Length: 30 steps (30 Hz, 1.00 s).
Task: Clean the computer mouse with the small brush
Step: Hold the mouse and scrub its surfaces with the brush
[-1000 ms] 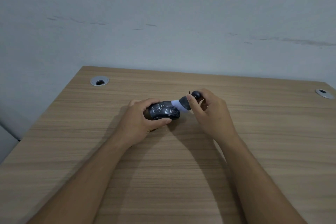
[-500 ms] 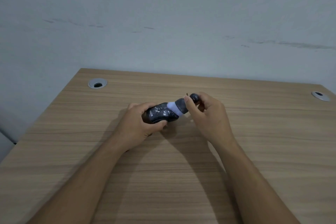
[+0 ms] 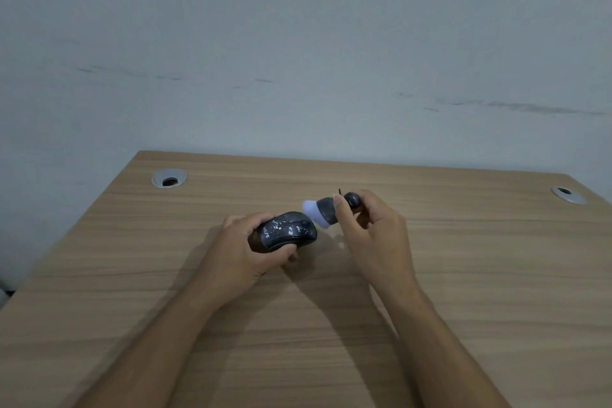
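Observation:
A black computer mouse [image 3: 286,230] speckled with white marks lies in the middle of the wooden desk [image 3: 463,275]. My left hand [image 3: 243,252] grips it from the left, thumb along its near side. My right hand [image 3: 374,235] holds a small dark brush [image 3: 326,210] with a pale lavender bristle head. The bristles point left and hover just above the mouse's right front end, close to it but slightly apart. A dark round knob forms the brush's back end, by my fingertips.
Two round silver cable grommets sit in the desk's far corners, the left grommet [image 3: 169,178] and the right grommet [image 3: 568,194]. A pale grey wall [image 3: 298,60] rises right behind the desk's far edge.
The brush head lay on the mouse's top half a second ago; it has now lifted up and to the right, off the mouse. My left hand keeps its hold.

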Tool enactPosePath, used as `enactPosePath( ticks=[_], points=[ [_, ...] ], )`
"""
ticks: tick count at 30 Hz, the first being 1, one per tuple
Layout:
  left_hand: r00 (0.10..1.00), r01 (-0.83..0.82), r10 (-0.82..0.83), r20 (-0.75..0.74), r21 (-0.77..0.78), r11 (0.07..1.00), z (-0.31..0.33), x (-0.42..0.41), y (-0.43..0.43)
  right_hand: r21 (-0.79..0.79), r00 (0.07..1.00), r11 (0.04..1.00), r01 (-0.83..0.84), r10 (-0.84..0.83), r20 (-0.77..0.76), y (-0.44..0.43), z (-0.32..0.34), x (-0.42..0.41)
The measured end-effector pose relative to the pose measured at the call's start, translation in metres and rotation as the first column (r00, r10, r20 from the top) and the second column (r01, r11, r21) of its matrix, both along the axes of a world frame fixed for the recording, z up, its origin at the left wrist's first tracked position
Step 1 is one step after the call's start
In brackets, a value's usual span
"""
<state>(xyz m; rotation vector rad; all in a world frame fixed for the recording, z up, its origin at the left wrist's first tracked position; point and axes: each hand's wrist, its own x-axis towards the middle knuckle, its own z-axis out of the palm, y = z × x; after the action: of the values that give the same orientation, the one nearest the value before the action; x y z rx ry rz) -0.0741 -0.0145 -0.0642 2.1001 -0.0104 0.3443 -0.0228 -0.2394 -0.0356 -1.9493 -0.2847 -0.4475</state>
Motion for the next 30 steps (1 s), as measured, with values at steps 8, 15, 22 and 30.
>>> enactPosePath(
  ticks=[8,15,22,30],
  points=[
    [1.000,0.003,-0.003,0.011,-0.024,1.000,-0.0043,0.0024,0.0016,0.019,1.000,1.000,0.010,-0.010,-0.002,0.0039,-0.0016,-0.0040],
    [1.000,-0.009,0.010,0.021,-0.031,0.999,0.0002,0.0001,-0.0006,-0.040,1.000,0.999,0.001,-0.001,0.009,0.0054,-0.0059,-0.0031],
    [0.999,0.011,-0.010,0.052,-0.034,0.999,-0.0018,0.0024,0.0001,0.036,0.999,0.999,0.001,-0.003,0.037,0.0063,-0.0020,-0.0069],
    [0.999,0.006,-0.004,0.049,-0.039,0.999,0.0019,0.0008,-0.0011,0.033,1.000,0.999,-0.002,0.002,0.012,0.0033,-0.0011,-0.0067]
  ],
)
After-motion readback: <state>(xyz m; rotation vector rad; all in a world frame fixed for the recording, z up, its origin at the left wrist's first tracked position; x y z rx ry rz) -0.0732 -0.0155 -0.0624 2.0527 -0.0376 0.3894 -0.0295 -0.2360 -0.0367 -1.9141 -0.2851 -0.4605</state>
